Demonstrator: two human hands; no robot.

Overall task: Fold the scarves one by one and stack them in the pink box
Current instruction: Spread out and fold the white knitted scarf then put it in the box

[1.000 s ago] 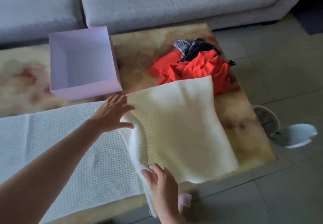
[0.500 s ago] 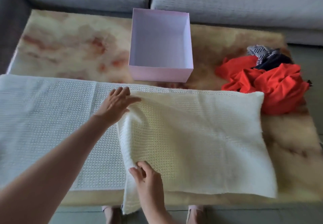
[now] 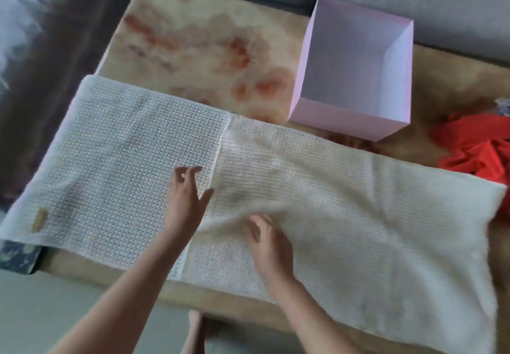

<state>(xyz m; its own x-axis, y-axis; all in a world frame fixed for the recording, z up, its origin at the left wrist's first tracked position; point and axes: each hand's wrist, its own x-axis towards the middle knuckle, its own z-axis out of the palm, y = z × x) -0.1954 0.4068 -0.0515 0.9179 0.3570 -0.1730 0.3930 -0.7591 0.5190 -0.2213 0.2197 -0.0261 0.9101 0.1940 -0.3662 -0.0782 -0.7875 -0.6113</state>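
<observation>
Sofa cushions (image 3: 455, 8), grey, run along the far side of a marbled tan bench (image 3: 193, 36). Across the bench's near side lies a long cream-white knitted scarf (image 3: 110, 155), spread flat, with its right end drooping over the front edge. Just behind it stands the open-topped pink box (image 3: 345, 124). A crumpled red scarf (image 3: 469, 149) sits at the right, against the knitted one. The left hand (image 3: 187, 191) presses flat on the scarf's middle, fingers (image 3: 190, 177) straight and apart. The right hand (image 3: 270, 243) rests beside it on a raised fold. Its fingers (image 3: 256, 229) are blurred, so I cannot tell whether they pinch the fabric.
</observation>
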